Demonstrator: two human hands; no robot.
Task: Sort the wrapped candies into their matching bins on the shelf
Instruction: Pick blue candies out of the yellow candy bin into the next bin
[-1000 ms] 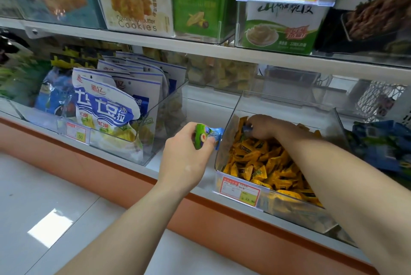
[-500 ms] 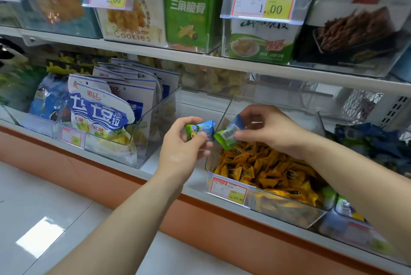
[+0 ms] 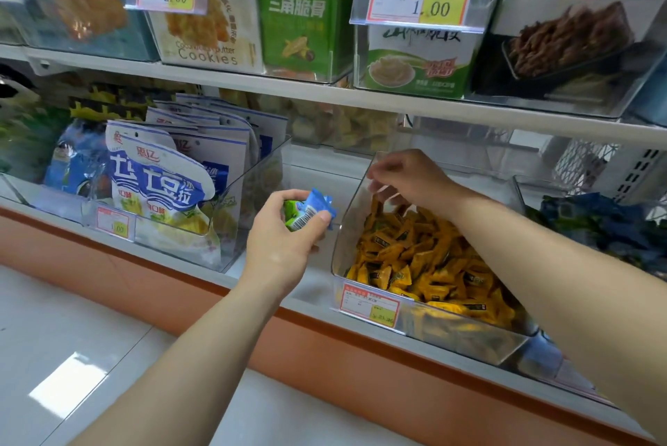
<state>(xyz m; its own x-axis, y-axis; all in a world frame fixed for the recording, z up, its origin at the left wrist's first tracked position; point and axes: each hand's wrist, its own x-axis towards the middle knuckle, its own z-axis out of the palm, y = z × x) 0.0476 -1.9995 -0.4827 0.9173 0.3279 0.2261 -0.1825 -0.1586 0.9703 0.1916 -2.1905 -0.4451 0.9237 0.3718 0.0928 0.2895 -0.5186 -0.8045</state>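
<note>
My left hand [image 3: 285, 240] grips green-and-blue wrapped candies [image 3: 310, 209] in front of the lower shelf, just left of a clear bin [image 3: 348, 229]. That bin holds several yellow wrapped candies [image 3: 426, 265]. Above the bin's back left corner hovers my right hand [image 3: 408, 176], its fingers hanging loosely and slightly blurred, with nothing visible in them. Further right, a pile of blue wrapped candies [image 3: 592, 222] lies in another clear bin, partly hidden behind my right forearm.
A clear bin of white-and-blue snack pouches [image 3: 162, 185] stands left of my left hand. Price tags [image 3: 370, 305] hang on the bin fronts. The upper shelf [image 3: 325, 92] carries snack boxes. An orange base strip [image 3: 180, 301] runs below the shelf.
My right hand passed its green-and-blue candy to my left hand, let go and moved back over the yellow candy bin. My left hand now holds both candies.
</note>
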